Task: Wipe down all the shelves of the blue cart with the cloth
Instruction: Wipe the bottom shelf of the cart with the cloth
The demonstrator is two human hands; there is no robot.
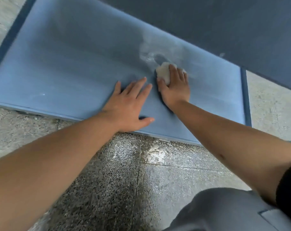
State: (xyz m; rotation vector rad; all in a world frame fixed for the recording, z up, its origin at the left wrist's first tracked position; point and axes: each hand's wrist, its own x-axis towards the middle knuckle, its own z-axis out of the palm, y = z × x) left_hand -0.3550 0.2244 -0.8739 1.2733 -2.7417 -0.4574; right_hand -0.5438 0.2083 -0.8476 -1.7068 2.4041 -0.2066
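The blue cart's lowest shelf (61, 60) lies flat just above the floor and fills the upper half of the view. My right hand (175, 88) holds a crumpled whitish cloth (163, 72) against the shelf right of centre, fingers curled over it. Pale smears (149, 47) show on the shelf just beyond the cloth. My left hand (129, 105) rests flat on the shelf near its front edge, fingers spread and straight, a short way left of my right hand.
The underside of the shelf above (224, 25) overhangs at the upper right as a dark blue slab. A cart post (245, 95) stands at the shelf's right end. Speckled stone floor (108, 172) with a wet patch lies in front. My knee (224, 212) is at bottom right.
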